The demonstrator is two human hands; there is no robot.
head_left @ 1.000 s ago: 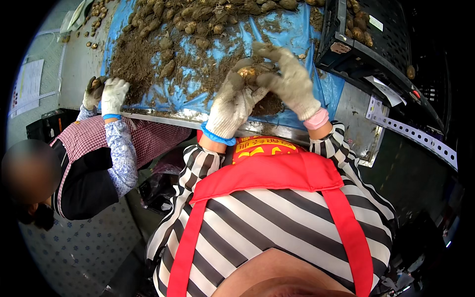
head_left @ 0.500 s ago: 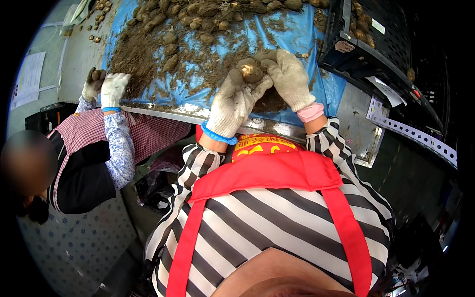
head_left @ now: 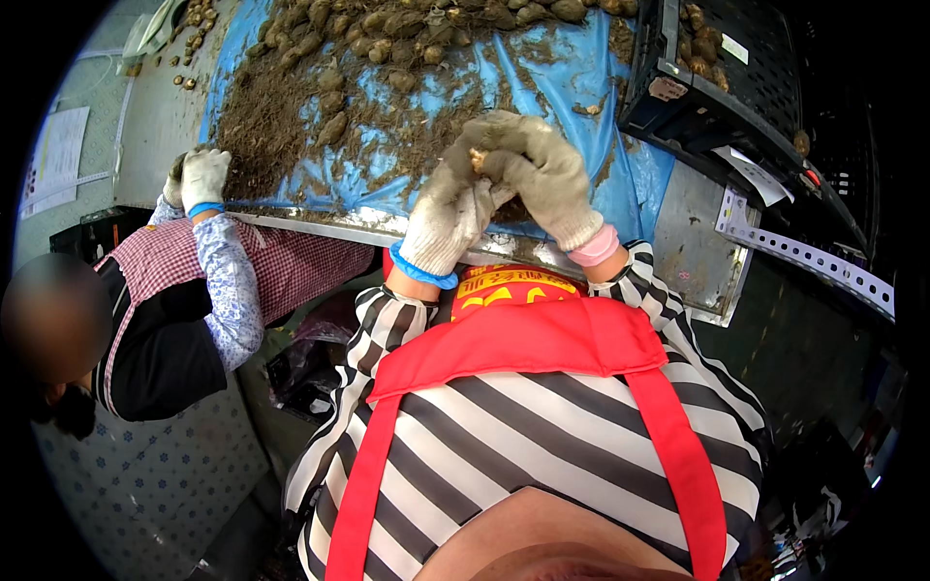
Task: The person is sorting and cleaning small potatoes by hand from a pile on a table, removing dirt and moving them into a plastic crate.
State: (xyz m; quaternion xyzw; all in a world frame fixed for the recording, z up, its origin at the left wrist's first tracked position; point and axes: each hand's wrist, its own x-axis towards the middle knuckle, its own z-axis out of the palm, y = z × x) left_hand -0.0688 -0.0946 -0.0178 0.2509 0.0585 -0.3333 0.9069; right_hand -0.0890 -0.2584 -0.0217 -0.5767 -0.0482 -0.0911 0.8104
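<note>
In dirty white knit gloves, my left hand (head_left: 449,208) and my right hand (head_left: 550,174) meet above the near edge of the table. Between them is a small brown taro (head_left: 478,161), of which only a pale patch shows through the fingers. My left hand is wrapped round it from below. My right hand curls over its top, fingers closed against it, covering most of it. Beneath and around them, loose brown soil and root fibres lie on a blue plastic sheet (head_left: 392,197).
More taros (head_left: 387,34) are heaped at the far side of the sheet. A black crate (head_left: 678,107) holding taros stands at the right, beside a perforated metal strip (head_left: 804,254). At the left, a co-worker's gloved hands (head_left: 201,179) rest by the table edge.
My right hand has swung left over the taro and now covers most of it. The co-worker's hands have shifted slightly left and down.
</note>
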